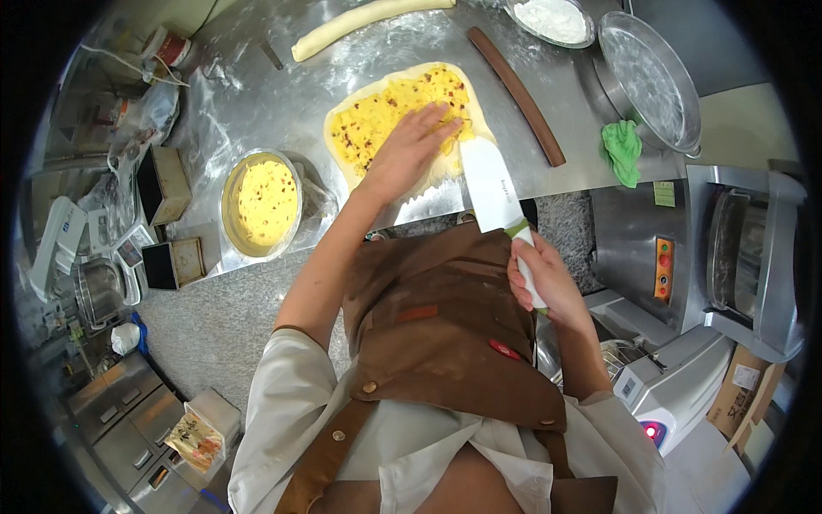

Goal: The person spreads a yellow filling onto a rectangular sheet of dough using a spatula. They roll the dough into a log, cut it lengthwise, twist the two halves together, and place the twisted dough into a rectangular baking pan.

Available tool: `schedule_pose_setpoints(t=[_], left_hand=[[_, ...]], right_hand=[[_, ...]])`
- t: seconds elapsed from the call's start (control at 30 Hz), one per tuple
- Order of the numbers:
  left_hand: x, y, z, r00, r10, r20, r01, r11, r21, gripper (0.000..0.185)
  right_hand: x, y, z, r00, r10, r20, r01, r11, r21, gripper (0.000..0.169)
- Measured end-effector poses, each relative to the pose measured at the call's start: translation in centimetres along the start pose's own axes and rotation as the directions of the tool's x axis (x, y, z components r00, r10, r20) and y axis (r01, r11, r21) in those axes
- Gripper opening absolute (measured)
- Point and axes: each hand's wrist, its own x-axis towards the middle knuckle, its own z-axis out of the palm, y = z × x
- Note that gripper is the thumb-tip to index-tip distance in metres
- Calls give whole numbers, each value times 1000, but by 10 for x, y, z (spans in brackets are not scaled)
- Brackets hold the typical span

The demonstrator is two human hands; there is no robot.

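A flat sheet of dough (478,122) lies on the steel worktable, most of it covered with yellow filling (369,122) dotted with dark red bits. My left hand (414,144) rests palm down on the filling, fingers slightly spread, hiding part of it. My right hand (546,276) grips the white and green handle of a broad-bladed kitchen knife (491,186). The blade's tip meets the right edge of the dough, where some filling sits against it. Left of the dough stands a round metal bowl (228,221) with more yellow filling inside.
A rolled dough log (366,24) lies at the back. A brown wooden stick (517,96) is right of the dough. Farther right are a bowl of white flour (552,19), a large metal basin (648,80) and a green cloth (621,153). Loaf tins (173,186) stand at the left edge.
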Motion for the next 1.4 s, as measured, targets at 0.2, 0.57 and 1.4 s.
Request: schedule_pose_setpoints(t=[0.2, 0.57, 1.4], left_hand=[[-24, 12, -11, 980, -188, -65, 191, 981, 28, 55], [-23, 25, -13, 963, -242, 122, 237, 970, 56, 49], [-60, 61, 16, 894, -436, -103, 440, 898, 19, 53]], right_hand=[[-8, -4, -22, 998, -9, -61, 9, 1000, -5, 17], [-5, -33, -36, 962, -192, -193, 177, 980, -93, 16], [122, -61, -57, 441, -848, 294, 271, -187, -944, 34]])
